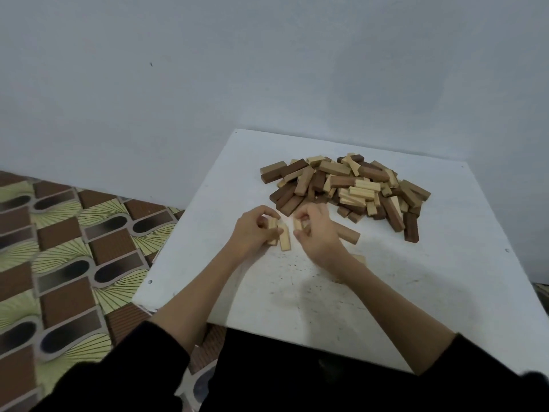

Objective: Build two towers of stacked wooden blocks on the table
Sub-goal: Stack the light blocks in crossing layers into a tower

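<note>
A loose pile of wooden blocks [347, 188], light and dark brown, lies on the far part of the white table [430, 292]. Two pale blocks [283, 237] lie side by side on the table in front of the pile, and my left hand [252, 233] pinches them at their far end. My right hand [318, 236] holds another pale block [298, 225] between curled fingers just right of them. A tan block [350, 234] lies behind my right hand, and one more pale block [359, 258] peeks out beside my right wrist.
The table stands against a plain grey wall [267, 69]. To the left the floor is covered by a patterned brown and green mat [59, 263]. The table's near edge sits over my dark-clothed lap. Dark specks mark the tabletop near the front.
</note>
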`<action>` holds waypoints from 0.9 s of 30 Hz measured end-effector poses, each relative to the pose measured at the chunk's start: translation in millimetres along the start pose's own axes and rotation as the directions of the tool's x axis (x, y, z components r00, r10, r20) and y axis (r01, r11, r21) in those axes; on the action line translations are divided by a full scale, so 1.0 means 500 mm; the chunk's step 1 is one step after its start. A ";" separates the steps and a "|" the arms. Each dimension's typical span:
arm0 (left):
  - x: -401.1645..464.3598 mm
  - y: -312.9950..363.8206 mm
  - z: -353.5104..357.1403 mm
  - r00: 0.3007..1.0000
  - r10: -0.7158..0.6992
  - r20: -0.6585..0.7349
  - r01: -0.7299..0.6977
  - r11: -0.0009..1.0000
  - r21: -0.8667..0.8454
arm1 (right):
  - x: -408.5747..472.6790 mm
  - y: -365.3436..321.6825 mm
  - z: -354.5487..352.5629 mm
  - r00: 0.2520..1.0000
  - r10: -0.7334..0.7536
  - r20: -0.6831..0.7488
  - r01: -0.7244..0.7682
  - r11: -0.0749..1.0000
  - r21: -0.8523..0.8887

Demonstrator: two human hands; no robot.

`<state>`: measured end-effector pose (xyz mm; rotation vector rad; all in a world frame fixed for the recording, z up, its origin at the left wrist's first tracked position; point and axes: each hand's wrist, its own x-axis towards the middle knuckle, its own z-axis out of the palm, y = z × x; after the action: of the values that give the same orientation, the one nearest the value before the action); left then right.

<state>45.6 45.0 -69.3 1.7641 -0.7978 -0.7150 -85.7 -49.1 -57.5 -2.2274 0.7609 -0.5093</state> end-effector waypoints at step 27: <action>-0.031 -0.038 -0.014 0.955 0.215 0.205 -0.282 0.875 0.393 | -0.009 0.025 0.038 0.973 -0.162 0.164 0.168 0.986 -0.021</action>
<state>45.2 65.9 -83.7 1.9472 -1.3417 -0.5360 -83.2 -44.0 -79.9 -2.3442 0.5066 -0.3900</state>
